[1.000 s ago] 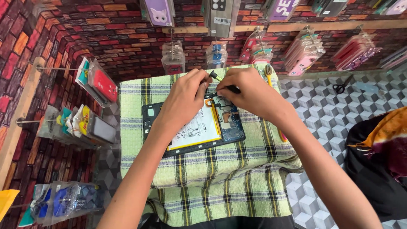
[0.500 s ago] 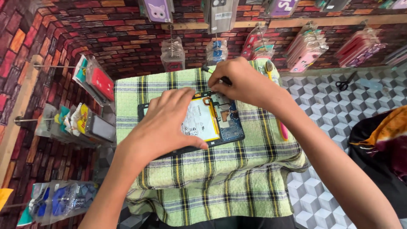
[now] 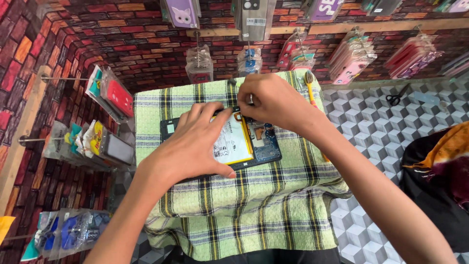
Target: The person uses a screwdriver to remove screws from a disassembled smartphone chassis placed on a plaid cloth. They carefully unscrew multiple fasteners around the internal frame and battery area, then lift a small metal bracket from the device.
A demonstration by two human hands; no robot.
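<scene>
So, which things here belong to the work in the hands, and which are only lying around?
In use:
- opened tablet with white battery, on the checked cloth
- left hand pressing on it
- right hand at its top edge

Lying about:
- yellow-handled tool on the cloth
- scissors on the floor
- hanging phone cases

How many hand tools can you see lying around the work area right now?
2: a yellow-handled brush on the checked cloth beside the right hand, and black scissors on the tiled surface at right. Hands may hide others.
</scene>
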